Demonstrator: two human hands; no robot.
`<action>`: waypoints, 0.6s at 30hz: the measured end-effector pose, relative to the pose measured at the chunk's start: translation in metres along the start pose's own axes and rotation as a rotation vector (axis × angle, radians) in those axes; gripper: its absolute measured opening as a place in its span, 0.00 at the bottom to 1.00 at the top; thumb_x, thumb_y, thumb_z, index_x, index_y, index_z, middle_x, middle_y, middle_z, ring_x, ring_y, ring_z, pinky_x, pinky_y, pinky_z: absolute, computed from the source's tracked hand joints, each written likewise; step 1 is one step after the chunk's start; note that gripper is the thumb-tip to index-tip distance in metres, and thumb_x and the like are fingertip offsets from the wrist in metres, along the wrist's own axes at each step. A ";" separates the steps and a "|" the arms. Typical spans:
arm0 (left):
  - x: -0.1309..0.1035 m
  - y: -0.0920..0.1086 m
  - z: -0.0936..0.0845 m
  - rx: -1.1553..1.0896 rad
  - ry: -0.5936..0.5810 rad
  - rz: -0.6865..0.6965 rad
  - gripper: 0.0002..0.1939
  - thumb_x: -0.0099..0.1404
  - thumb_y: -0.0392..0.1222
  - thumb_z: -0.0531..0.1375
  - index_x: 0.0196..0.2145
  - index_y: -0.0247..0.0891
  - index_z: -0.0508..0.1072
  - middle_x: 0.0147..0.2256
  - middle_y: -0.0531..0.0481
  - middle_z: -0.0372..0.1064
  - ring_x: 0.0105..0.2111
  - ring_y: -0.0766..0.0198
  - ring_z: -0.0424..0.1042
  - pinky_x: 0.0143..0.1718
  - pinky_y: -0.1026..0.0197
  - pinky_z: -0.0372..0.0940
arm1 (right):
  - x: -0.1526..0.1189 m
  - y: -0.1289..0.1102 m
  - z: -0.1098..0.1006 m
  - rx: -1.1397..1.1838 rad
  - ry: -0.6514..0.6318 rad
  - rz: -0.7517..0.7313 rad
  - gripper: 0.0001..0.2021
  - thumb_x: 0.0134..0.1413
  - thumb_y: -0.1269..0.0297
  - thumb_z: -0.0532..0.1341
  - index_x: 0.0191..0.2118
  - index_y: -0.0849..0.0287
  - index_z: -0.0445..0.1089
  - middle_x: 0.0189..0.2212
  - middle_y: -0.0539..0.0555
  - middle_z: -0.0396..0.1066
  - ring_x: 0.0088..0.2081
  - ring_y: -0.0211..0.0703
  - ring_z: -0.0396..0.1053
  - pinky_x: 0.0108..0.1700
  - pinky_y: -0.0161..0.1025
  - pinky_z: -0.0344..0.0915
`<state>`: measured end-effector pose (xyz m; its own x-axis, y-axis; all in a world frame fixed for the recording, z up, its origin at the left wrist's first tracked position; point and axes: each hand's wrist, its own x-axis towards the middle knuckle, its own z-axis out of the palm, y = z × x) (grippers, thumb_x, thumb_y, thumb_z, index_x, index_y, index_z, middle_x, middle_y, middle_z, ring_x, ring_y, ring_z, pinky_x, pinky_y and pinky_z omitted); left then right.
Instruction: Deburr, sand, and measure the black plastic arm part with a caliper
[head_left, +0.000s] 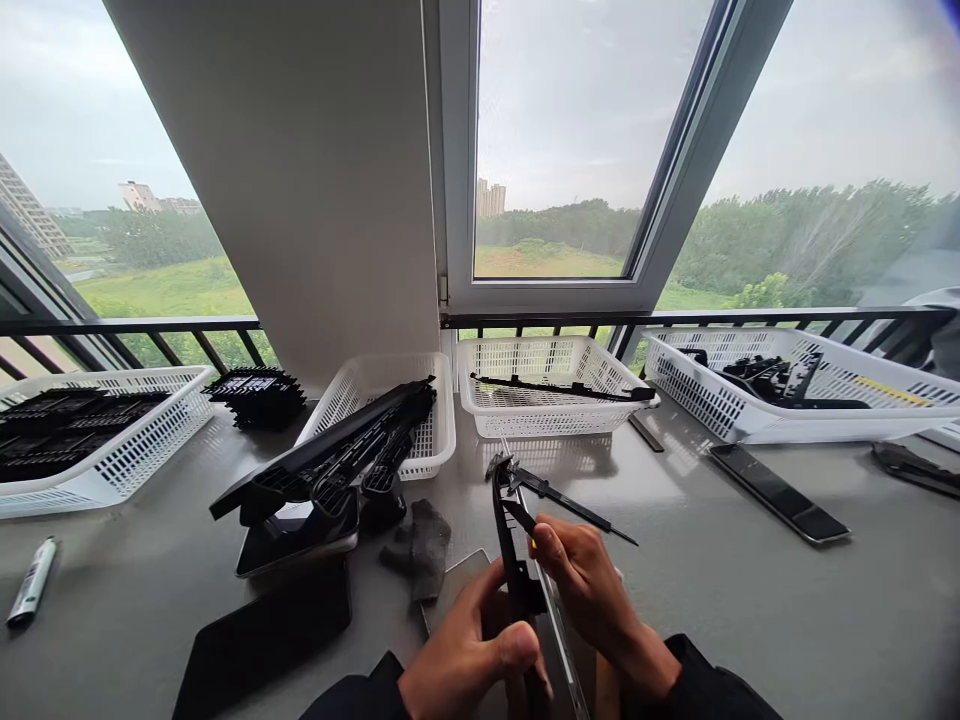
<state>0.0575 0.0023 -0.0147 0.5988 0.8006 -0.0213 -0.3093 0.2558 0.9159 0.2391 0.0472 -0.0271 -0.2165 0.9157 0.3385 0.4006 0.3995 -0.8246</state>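
Observation:
My left hand (480, 640) is wrapped round the lower part of a long black plastic part (508, 540), which stands up tilted with slots along its side. In my right hand (589, 580) is a utility knife (519, 515), of which a dark pointed blade and a bit of yellow show. The blade lies against the inner edge of the plastic part. Most of the knife's handle is hidden in my fingers. Just behind them a black caliper (562, 497) rests on the table. A shiny straight strip (553, 610) runs beneath my hands.
White baskets line the back: one with black parts (161, 455), one under long black trim pieces (435, 455), one with a thin strip (540, 425), and one at right (720, 415). A phone (780, 495), grey cloth (429, 550), marker (32, 583) and black tablet (262, 640) lie on the grey table.

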 end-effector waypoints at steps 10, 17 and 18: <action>0.001 -0.015 -0.010 -0.207 -0.108 -0.019 0.31 0.66 0.68 0.66 0.47 0.36 0.76 0.20 0.56 0.69 0.13 0.70 0.63 0.17 0.69 0.60 | -0.001 0.007 -0.002 -0.057 0.001 -0.018 0.33 0.76 0.36 0.44 0.23 0.54 0.53 0.21 0.45 0.51 0.22 0.36 0.50 0.27 0.39 0.46; -0.004 -0.008 -0.008 -0.245 -0.118 -0.010 0.33 0.66 0.74 0.61 0.37 0.36 0.75 0.15 0.58 0.64 0.09 0.71 0.58 0.14 0.68 0.53 | -0.001 0.009 -0.007 -0.076 -0.016 -0.079 0.32 0.76 0.36 0.45 0.24 0.54 0.51 0.20 0.45 0.49 0.22 0.37 0.50 0.29 0.39 0.47; -0.005 -0.005 -0.008 -0.211 -0.097 -0.009 0.32 0.65 0.73 0.63 0.38 0.36 0.76 0.16 0.57 0.66 0.11 0.72 0.60 0.16 0.69 0.55 | -0.001 0.009 -0.007 -0.085 -0.009 -0.071 0.32 0.75 0.36 0.45 0.24 0.54 0.51 0.20 0.45 0.49 0.22 0.37 0.50 0.29 0.39 0.47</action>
<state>0.0508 0.0012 -0.0226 0.6670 0.7448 0.0187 -0.4454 0.3785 0.8114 0.2492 0.0498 -0.0315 -0.2553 0.8845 0.3905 0.4581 0.4663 -0.7568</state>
